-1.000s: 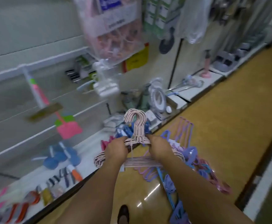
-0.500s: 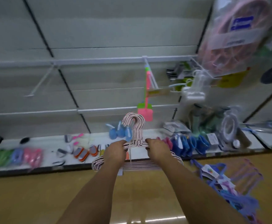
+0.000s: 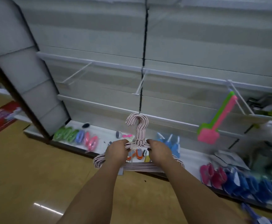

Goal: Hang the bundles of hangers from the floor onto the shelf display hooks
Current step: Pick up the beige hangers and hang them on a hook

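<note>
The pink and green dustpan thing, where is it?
In the head view, the dustpan hangs on the right from a white display hook, above the blue packets.

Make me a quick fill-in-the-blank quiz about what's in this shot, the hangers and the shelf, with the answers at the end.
1. The bundle of hangers is held by ____ hands, the left hand and the right hand.
2. The hangers in the bundle are ____ in colour.
3. The pink and green dustpan hangs from a hook on the ____ side of the picture.
4. The wire hook above the bundle carries ____.

Answers: both; pink; right; nothing
</note>
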